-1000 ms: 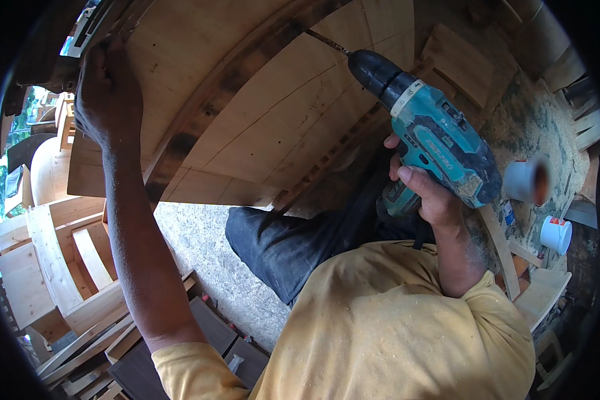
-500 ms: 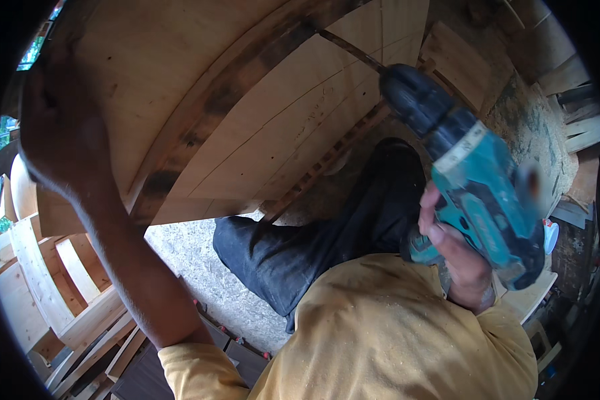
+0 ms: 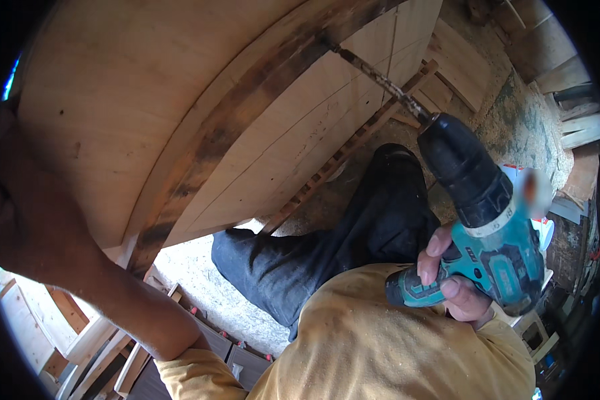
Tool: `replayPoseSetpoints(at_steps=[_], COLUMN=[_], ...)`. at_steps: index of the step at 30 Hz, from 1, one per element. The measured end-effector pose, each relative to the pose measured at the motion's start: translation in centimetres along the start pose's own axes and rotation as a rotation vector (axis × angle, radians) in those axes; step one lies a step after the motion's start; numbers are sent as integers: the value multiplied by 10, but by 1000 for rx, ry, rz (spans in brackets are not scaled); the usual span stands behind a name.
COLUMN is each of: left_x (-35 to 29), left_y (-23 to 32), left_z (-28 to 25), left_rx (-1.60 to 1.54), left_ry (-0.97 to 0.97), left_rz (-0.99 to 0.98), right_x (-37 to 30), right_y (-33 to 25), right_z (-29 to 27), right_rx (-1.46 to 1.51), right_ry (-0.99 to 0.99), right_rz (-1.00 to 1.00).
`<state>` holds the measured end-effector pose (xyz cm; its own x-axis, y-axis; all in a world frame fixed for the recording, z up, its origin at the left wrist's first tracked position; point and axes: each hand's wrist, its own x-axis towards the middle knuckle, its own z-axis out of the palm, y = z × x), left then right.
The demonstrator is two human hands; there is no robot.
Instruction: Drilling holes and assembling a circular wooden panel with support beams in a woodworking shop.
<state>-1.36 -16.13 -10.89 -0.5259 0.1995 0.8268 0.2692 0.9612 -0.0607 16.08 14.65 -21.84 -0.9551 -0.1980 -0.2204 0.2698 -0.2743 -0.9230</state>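
Note:
My right hand [image 3: 457, 283] is wrapped round the grip of a teal and black cordless drill [image 3: 497, 243]. A long, mottled drill bit [image 3: 387, 83] runs from its black chuck up and left. The bit's tip meets the edge of a curved, dark-stained wooden strip [image 3: 210, 147], though how deep it sits is hard to see. That strip lies along a large pale plywood panel [image 3: 133, 87], with pencil lines on the part below the strip. My left hand [image 3: 30, 220] is at the panel's left end, its fingers lost in shadow.
Below the panel runs a notched wooden rail [image 3: 320, 177]. My legs in dark trousers [image 3: 353, 213] are beneath the work. Wooden frame pieces [image 3: 60, 327] stand at lower left, near dark drawers [image 3: 210, 347]. Boards [image 3: 457, 63] and sawdust cover the floor at upper right.
The drill has shifted down and right, and a longer stretch of its bit shows. My left hand has slid down and left along the panel's end. The panel appears slightly shifted in view.

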Motion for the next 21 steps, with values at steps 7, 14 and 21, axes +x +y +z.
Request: replayPoseSetpoints(at_steps=[7, 14, 21], left_x=[2, 0, 2], left_y=[10, 20, 20], left_z=[1, 8, 5], left_rx=[3, -21, -26], left_ry=[-4, 45, 9], left_rz=[-282, -549, -507], right_x=[-1, -6, 7], right_y=[-1, 7, -4], right_z=[8, 23, -3], right_rx=[161, 459, 148], right_ry=[-46, 76, 119], right_rz=[5, 25, 170])
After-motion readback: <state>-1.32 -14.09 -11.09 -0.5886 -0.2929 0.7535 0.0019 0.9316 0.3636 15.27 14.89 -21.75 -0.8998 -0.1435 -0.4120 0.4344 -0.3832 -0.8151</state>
